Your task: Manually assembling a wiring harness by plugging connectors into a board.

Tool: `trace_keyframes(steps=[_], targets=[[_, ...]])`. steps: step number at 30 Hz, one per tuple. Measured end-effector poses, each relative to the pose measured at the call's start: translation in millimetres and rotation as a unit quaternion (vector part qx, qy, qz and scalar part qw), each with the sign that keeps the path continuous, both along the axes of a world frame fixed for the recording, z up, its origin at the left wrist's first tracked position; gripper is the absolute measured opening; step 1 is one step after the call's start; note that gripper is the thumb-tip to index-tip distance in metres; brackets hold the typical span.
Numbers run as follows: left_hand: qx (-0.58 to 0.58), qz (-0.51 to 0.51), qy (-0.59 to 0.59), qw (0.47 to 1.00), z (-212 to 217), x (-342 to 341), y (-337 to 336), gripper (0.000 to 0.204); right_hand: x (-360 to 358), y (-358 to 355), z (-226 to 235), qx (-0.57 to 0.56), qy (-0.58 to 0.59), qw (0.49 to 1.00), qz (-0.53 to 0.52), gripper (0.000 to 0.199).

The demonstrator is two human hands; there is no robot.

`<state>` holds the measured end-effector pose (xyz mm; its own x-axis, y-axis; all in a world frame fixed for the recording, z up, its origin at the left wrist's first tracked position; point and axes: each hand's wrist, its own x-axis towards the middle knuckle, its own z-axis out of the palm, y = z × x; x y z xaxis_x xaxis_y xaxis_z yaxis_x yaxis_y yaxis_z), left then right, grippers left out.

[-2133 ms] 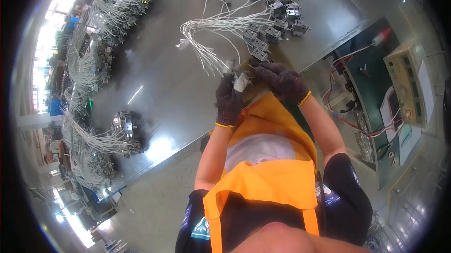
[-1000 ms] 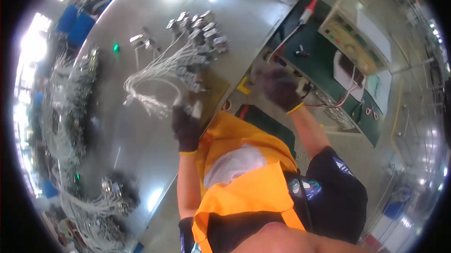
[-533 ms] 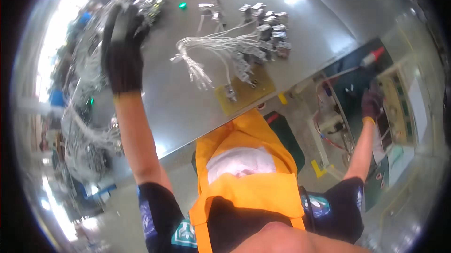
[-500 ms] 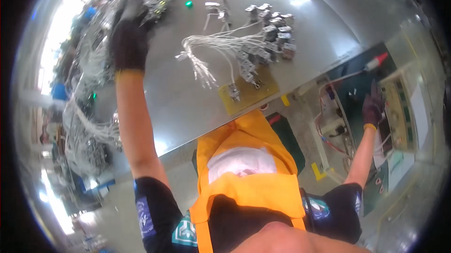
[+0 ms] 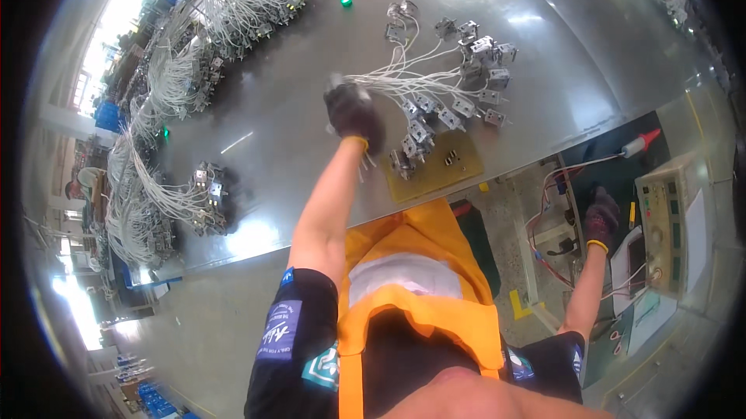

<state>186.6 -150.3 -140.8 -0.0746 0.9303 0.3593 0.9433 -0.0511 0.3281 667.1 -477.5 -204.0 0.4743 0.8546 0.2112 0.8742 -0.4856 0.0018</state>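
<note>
My left hand [image 5: 353, 113], in a dark glove with a yellow cuff, is closed around the gathered end of a bundle of white wires [image 5: 396, 80] on the metal table. Loose wire ends stick out beneath it. From the hand the wires fan out to the right, tipped with small metal connector housings [image 5: 482, 50]. My right hand [image 5: 601, 217], gloved the same way, lies on a dark mat [image 5: 579, 172] with its fingers stretched forward and nothing visible in them. Beyond it lies a white probe with a red tip [image 5: 641, 144].
A yellow board [image 5: 439, 174] lies at the table's near edge, under some connectors. Piles of similar wire bundles [image 5: 175, 81] line the table's left side. A bench instrument with knobs [image 5: 664, 225] stands right of my right hand, with red and white leads [image 5: 536, 225] nearby.
My left hand has come from the far-left wire pile across to the bundle in the middle and closed on its gathered end. My right hand has drawn back slightly on the mat.
</note>
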Motion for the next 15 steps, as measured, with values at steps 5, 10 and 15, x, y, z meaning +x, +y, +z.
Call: trace_keyframes(steps=[5,10,15], targets=[[0.094,-0.090,0.080,0.988,-21.2,-38.4,16.8,0.068,9.1,-2.1,12.9,0.041,0.081,0.996,-0.012,0.028],[-0.095,0.017,0.023,0.995,-12.0,-39.4,68.7,0.074,43.8,0.2,26.9,0.366,0.527,0.755,-0.137,0.026],[-0.208,0.123,-0.031,0.970,14.4,-43.7,108.5,0.054,-1.4,73.3,83.3,0.331,0.599,0.729,0.003,0.022]])
